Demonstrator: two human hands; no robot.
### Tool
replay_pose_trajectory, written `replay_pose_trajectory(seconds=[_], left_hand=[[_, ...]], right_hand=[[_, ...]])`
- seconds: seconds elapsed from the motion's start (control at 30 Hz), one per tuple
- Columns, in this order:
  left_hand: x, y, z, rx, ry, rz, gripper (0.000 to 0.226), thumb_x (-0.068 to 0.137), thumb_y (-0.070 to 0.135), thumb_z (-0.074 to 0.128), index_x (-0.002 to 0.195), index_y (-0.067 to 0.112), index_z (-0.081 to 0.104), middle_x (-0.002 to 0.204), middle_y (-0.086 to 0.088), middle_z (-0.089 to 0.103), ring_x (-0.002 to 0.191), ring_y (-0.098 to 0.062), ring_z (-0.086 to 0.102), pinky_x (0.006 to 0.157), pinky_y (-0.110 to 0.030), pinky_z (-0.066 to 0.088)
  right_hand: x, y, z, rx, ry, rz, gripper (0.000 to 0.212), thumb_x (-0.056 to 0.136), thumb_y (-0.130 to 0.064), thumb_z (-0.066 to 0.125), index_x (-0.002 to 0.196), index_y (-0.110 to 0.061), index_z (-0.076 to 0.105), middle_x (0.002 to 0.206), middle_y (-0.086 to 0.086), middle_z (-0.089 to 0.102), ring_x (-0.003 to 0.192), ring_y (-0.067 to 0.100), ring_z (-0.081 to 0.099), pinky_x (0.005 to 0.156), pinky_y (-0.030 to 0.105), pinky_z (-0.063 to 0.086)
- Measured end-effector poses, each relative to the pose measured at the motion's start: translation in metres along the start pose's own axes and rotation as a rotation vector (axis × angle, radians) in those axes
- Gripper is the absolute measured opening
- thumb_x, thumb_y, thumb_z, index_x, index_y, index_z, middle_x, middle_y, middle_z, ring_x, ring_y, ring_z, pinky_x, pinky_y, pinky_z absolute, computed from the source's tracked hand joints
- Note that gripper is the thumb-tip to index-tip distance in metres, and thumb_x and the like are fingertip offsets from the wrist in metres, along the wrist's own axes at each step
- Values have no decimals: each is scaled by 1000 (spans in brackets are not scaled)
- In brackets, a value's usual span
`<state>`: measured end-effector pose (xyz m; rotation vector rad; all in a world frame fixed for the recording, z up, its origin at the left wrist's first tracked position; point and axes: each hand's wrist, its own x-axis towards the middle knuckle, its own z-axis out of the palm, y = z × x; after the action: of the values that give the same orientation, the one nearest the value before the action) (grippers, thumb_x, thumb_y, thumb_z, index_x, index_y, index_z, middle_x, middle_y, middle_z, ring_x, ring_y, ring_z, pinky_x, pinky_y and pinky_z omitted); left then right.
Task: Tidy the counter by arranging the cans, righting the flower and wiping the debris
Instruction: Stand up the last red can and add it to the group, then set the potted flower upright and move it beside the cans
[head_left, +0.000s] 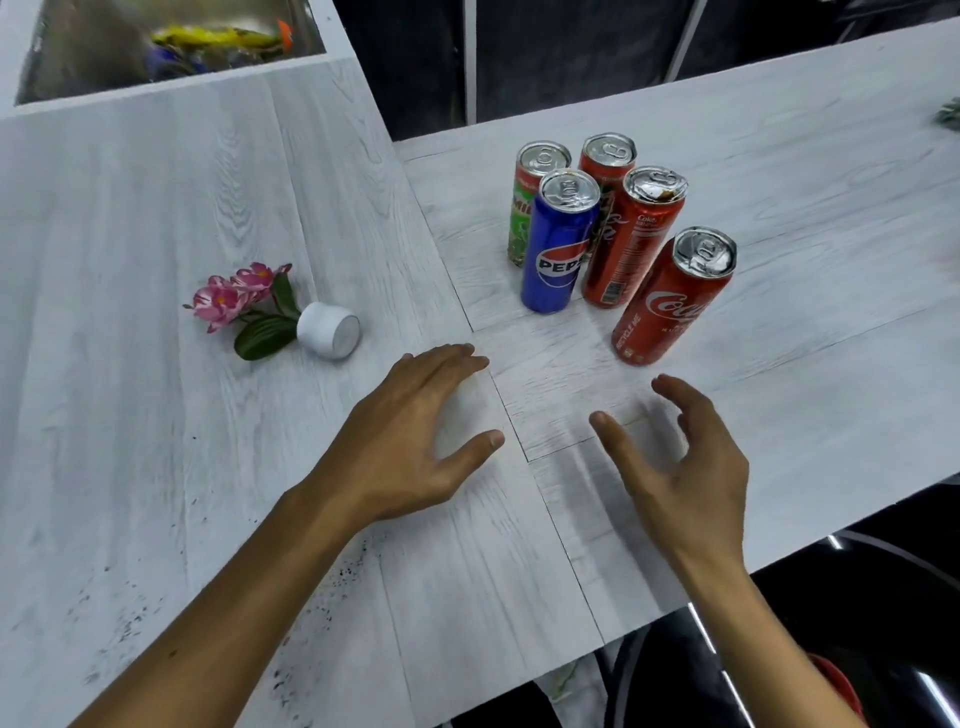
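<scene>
Left hand spread, fingers straight, empty; contact with the counter unclear. Right hand half open, fingers loosely curved, empty. Cans stand upright just beyond the right hand, rear two partly hidden; the flower lies on its side left of the left hand, blossoms pointing left.

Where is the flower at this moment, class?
In the head view, the flower lies on its side on the left half of the counter, left of the Pepsi can and just beyond the left hand.
</scene>
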<state>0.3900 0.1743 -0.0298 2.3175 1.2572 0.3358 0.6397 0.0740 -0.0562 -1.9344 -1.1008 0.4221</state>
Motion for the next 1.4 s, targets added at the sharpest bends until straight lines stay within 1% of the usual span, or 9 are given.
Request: replay_pose_trajectory(seconds=[0.17,0.27,0.4,0.5,0.67,0.87,1.03,1.2,1.4], left_hand=[[-40,-27,-19,-21,60,-28,73,90,74,51,154,43,35,163,24,29,144,13,16,115,-19,16],[-64,-45,-32,-24,93,-75,73,90,74,53,154,42,36,163,23,30,149,2,24,117,-24,22],[-93,-69,-53,-17,123,-132,73,90,72,55,153,40,37,163,20,32,150,-3,26,122,-32,27],[-107,-88,-68,0,147,-159,73,90,71,54,154,39,38,163,19,32,151,-3,25,123,-32,24],[-118,-112,-86,28,166,-182,74,90,71,52,153,36,39,163,15,34,151,-7,27,125,-33,17],[-120,-135,-93,28,168,-198,73,90,66,55,153,32,41,163,13,35,151,-7,26,125,-33,18],[-117,-150,-91,4,155,-210,74,89,66,55,153,31,41,163,12,35,152,-9,28,125,-36,20],[-112,-161,-89,-25,146,-223,75,89,66,56,154,32,41,163,12,35,152,-11,28,125,-42,26],[-110,-170,-84,-36,140,-201,73,90,63,58,153,30,42,163,11,36,151,-11,29,124,-40,25]], right_hand=[[-27,-39,31,-50,-160,-104,86,76,-79,70,147,-36,46,149,-19,49,122,-15,35,98,11,30],[-36,-64,54,-84,-239,-156,90,74,-79,70,149,-35,45,153,-17,47,126,-14,35,94,2,20],[-45,-94,87,-111,-317,-204,95,72,-82,67,151,-38,41,157,-14,43,139,7,42,98,7,21],[-48,-115,110,-123,-336,-247,96,72,-82,68,152,-36,41,157,-13,44,139,8,42,97,6,19],[-44,-147,140,-132,-359,-317,94,75,-77,71,151,-30,43,155,-9,48,138,11,45,99,18,30],[-31,-173,166,-116,-347,-399,86,77,-65,78,145,-20,51,142,-3,59,124,7,50,82,-4,23],[-11,-179,189,-183,-391,-404,91,77,-64,79,149,-19,45,150,-1,53,134,19,52,96,21,35],[4,-185,204,-342,-438,-433,93,78,-61,79,150,-15,43,152,5,50,134,25,51,101,35,47],[22,-201,214,-599,-461,-468,74,81,-56,79,134,-11,57,131,9,61,117,28,58,83,37,49]])
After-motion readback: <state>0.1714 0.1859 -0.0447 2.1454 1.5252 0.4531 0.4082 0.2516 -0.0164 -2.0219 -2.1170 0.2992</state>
